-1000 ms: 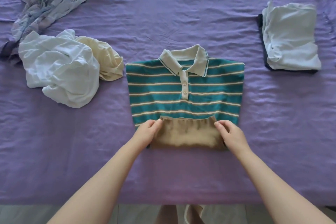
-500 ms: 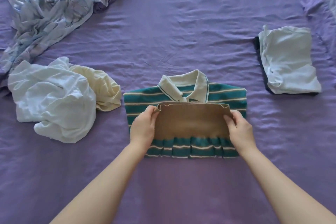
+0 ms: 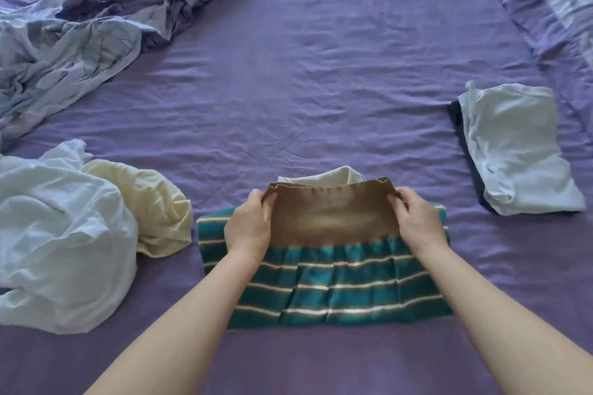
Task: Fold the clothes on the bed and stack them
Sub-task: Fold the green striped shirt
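Note:
A teal polo shirt with cream stripes [image 3: 337,292] lies on the purple bed sheet [image 3: 305,90] in front of me. Its brown hem band [image 3: 330,215] is folded up over the shirt's front and nearly hides the cream collar [image 3: 324,178]. My left hand [image 3: 248,224] pinches the band's left corner and my right hand [image 3: 417,221] pinches its right corner. A pile of unfolded clothes, one white [image 3: 61,240] and one pale yellow [image 3: 154,205], sits at the left. At the right lies a folded stack with a white garment [image 3: 516,151] on top of a dark one.
A crumpled blue-grey patterned duvet [image 3: 80,35] spreads across the far left. A striped pillow [image 3: 552,0] lies at the far right corner. The sheet's wrinkled middle stretches between them.
Both hands carried the brown hem band away from me, from the shirt's near edge up over the buttons to the collar, folding the shirt in half.

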